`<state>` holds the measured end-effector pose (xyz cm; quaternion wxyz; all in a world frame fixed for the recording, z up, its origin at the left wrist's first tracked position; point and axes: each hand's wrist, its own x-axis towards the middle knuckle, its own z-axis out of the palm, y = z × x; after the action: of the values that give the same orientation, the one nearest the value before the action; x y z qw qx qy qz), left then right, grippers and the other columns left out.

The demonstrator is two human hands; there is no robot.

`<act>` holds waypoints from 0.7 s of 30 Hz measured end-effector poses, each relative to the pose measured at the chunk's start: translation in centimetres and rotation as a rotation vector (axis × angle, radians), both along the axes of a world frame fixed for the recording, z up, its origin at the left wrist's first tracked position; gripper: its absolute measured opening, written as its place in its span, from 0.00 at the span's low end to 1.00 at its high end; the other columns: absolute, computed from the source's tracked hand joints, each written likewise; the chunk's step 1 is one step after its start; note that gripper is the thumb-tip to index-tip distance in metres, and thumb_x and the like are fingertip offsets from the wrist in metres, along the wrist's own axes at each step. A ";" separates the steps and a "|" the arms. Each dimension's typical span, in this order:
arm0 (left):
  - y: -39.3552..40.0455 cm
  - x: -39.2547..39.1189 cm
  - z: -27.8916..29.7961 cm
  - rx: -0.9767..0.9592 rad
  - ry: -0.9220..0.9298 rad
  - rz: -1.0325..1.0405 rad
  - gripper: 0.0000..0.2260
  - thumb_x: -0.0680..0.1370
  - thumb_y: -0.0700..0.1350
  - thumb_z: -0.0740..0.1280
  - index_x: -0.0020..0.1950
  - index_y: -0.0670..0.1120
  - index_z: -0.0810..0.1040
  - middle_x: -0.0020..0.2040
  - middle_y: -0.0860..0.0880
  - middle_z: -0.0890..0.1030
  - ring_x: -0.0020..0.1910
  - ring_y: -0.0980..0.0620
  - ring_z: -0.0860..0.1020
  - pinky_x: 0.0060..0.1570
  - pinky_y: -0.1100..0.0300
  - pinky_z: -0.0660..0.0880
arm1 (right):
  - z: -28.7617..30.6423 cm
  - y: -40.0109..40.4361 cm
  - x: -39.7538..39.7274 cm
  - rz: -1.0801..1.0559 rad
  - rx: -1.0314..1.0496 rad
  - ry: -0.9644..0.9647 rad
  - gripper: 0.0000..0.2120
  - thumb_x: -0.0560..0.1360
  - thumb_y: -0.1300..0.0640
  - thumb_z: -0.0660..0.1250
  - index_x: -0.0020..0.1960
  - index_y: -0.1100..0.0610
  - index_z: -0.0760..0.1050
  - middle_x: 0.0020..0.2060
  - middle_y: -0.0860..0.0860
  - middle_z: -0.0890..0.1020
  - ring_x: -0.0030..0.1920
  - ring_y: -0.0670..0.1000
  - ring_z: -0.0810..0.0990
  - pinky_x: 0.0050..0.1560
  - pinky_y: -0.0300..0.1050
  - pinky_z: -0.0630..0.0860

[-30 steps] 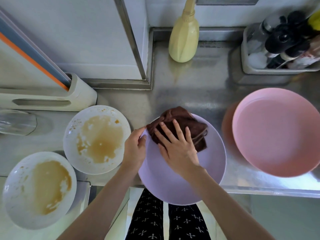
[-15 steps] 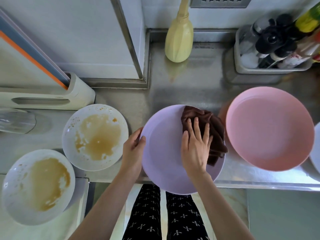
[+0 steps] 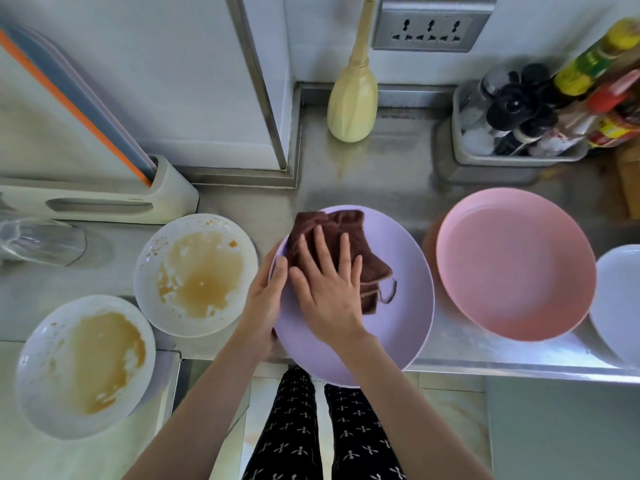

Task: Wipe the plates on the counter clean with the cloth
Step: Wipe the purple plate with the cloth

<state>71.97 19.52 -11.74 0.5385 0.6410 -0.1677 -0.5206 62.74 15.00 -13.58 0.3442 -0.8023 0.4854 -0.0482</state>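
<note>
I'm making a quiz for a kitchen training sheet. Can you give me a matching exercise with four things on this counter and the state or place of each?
Things:
1. lilac plate
2. pink plate
3. brown cloth
4. nearer white plate

States:
A. smeared with brown sauce
B. pressed flat under the right hand
C. gripped at its rim by the left hand
D. looks clean, untouched, right of the hands

Pairs: 1-C, 2-D, 3-B, 4-A

I see the right hand [image 3: 329, 289] sweeping the folded brown cloth [image 3: 346, 251] back from the round lilac plate's [image 3: 398, 323] right side to its upper left, apparently nearer the left hand [image 3: 265, 299].
</note>
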 end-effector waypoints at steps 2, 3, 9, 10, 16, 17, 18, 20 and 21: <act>0.2 0.8 0.9 -0.012 -0.123 -0.021 0.15 0.78 0.45 0.62 0.65 0.55 0.73 0.65 0.54 0.77 0.67 0.53 0.72 0.70 0.46 0.64 | 0.2 -1.4 0.2 -0.031 -0.090 0.082 0.29 0.76 0.39 0.39 0.76 0.42 0.50 0.77 0.45 0.50 0.75 0.61 0.40 0.70 0.66 0.43; 0.3 1.2 1.3 0.002 -0.152 -0.004 0.16 0.77 0.44 0.64 0.63 0.57 0.74 0.64 0.54 0.78 0.66 0.52 0.73 0.68 0.44 0.66 | 0.3 -2.1 0.0 -0.043 -0.137 0.122 0.28 0.76 0.40 0.42 0.75 0.42 0.52 0.77 0.45 0.52 0.75 0.63 0.41 0.69 0.68 0.45; -0.6 1.8 4.2 -0.015 -0.152 0.173 0.12 0.78 0.40 0.63 0.55 0.55 0.78 0.51 0.58 0.82 0.54 0.54 0.80 0.51 0.60 0.78 | 1.7 -4.4 -2.8 -0.078 -0.358 0.227 0.26 0.77 0.43 0.49 0.73 0.49 0.63 0.73 0.51 0.66 0.71 0.68 0.59 0.66 0.68 0.58; -0.8 1.8 4.6 -0.012 -0.147 0.207 0.11 0.78 0.40 0.62 0.55 0.54 0.78 0.48 0.59 0.83 0.50 0.56 0.81 0.45 0.65 0.78 | 2.0 -4.3 -3.4 -0.088 -0.393 0.246 0.26 0.77 0.44 0.50 0.72 0.51 0.65 0.71 0.52 0.68 0.69 0.68 0.63 0.65 0.67 0.61; -2.1 2.8 6.9 -0.062 -0.158 0.309 0.09 0.80 0.43 0.60 0.54 0.51 0.79 0.43 0.56 0.82 0.39 0.59 0.80 0.37 0.66 0.78 | 2.1 -0.8 -7.1 -0.105 -0.420 0.334 0.26 0.77 0.47 0.52 0.68 0.62 0.70 0.64 0.58 0.76 0.59 0.66 0.73 0.62 0.62 0.66; -2.3 2.9 7.1 -0.080 -0.157 0.323 0.09 0.80 0.43 0.60 0.53 0.53 0.79 0.43 0.57 0.82 0.39 0.60 0.81 0.38 0.66 0.78 | 2.1 0.1 -7.3 -0.097 -0.406 0.311 0.26 0.77 0.47 0.52 0.68 0.61 0.71 0.64 0.58 0.76 0.59 0.65 0.73 0.62 0.62 0.65; -2.6 2.9 7.3 -0.098 -0.154 0.340 0.09 0.80 0.43 0.60 0.52 0.53 0.79 0.44 0.57 0.82 0.39 0.61 0.81 0.39 0.67 0.78 | 2.2 1.0 -7.3 -0.093 -0.394 0.275 0.25 0.77 0.47 0.53 0.67 0.61 0.72 0.64 0.58 0.76 0.59 0.65 0.73 0.62 0.61 0.64; -3.1 2.7 7.6 -0.126 -0.144 0.382 0.09 0.80 0.42 0.60 0.55 0.51 0.78 0.46 0.56 0.82 0.41 0.61 0.81 0.41 0.67 0.78 | 2.7 2.8 -6.5 -0.093 -0.354 0.175 0.24 0.76 0.47 0.55 0.65 0.59 0.74 0.63 0.56 0.77 0.59 0.63 0.72 0.62 0.59 0.63; -3.3 2.4 7.6 -0.135 -0.141 0.402 0.09 0.80 0.42 0.60 0.55 0.51 0.78 0.47 0.56 0.82 0.44 0.59 0.81 0.44 0.65 0.78 | 3.1 3.5 -5.9 -0.103 -0.325 0.117 0.23 0.76 0.47 0.55 0.64 0.58 0.75 0.63 0.56 0.77 0.59 0.61 0.71 0.62 0.58 0.63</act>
<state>74.41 16.17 -4.12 0.6603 0.6587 -0.1083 -0.3442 56.88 18.51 -10.49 0.1783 -0.8227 0.5310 -0.0966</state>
